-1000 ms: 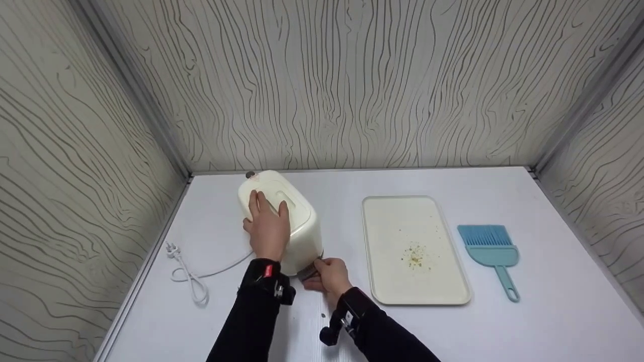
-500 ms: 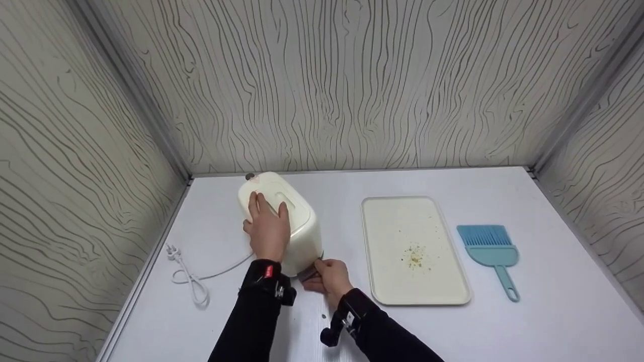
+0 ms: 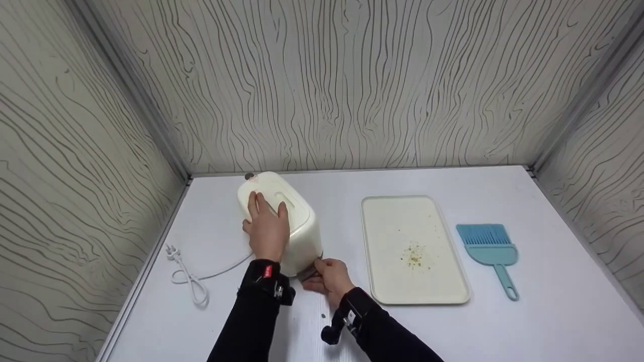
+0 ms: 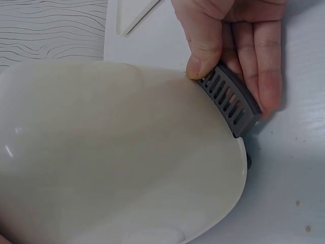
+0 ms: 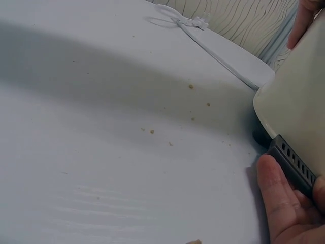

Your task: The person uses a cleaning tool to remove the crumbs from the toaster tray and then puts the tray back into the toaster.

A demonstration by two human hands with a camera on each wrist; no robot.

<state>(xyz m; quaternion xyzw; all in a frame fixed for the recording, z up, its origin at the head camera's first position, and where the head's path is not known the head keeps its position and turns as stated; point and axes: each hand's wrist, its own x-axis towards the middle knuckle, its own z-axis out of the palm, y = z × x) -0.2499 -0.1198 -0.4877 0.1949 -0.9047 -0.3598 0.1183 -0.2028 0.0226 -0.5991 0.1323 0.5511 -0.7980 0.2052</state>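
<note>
A cream toaster (image 3: pixel 303 249) stands at an angle on the left half of the table, a dark knob at its far end. My left hand (image 3: pixel 269 231) rests on its top with the fingers spread. At the near lower end, my right hand (image 3: pixel 332 276) pinches a dark grey slotted crumb tray (image 4: pixel 231 101) between thumb and fingers. In the left wrist view the slotted piece lies right along the toaster's lower edge, the thumb on its upper rim. The right wrist view shows the fingers under this crumb tray (image 5: pixel 293 165).
A cream tray (image 3: pixel 392 216) with crumbs (image 3: pixel 415 255) lies right of the toaster. Farther right is a blue brush nested in a dustpan (image 3: pixel 490 251). The toaster's white cord and plug (image 3: pixel 173 253) lie at the left. Several crumbs (image 5: pixel 191 87) dot the table near the toaster.
</note>
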